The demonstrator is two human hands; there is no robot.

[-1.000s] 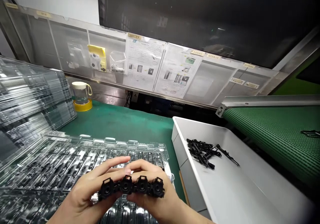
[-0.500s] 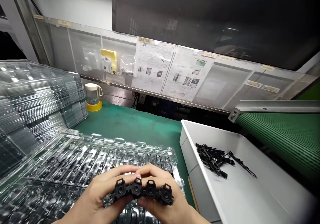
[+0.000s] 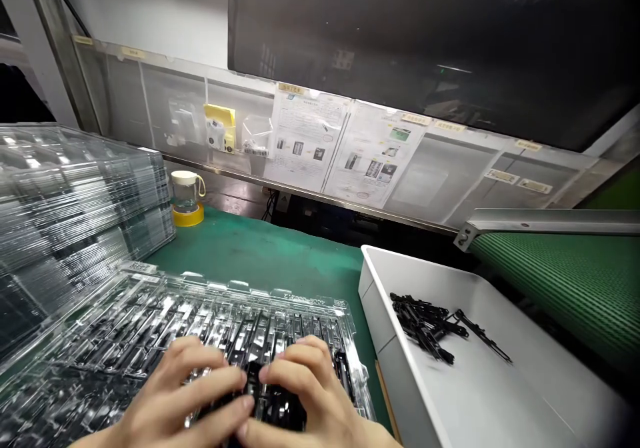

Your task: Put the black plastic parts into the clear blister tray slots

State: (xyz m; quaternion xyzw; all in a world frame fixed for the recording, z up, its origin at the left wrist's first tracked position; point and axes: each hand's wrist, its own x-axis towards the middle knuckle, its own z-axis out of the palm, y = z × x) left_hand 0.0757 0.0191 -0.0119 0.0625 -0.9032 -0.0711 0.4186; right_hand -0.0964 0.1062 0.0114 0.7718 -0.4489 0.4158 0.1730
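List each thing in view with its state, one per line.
Left hand: palm down on the black part.
Right hand: palm down on it too.
Black part: pressed onto clear tray.
Clear tray: flat, partly loaded.
White bin: open, few black pieces.
Jar: lidded.

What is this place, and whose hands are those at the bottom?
The picture comes from a camera worn on a person's head, looking down at their own hands. The left hand and right hand press a black plastic part onto a clear plastic tray with many small slots. The tray lies on a green table. A tall stack of clear trays stands to the left. To the right, a white bin holds a few thin black pieces. Behind it runs a green conveyor belt.
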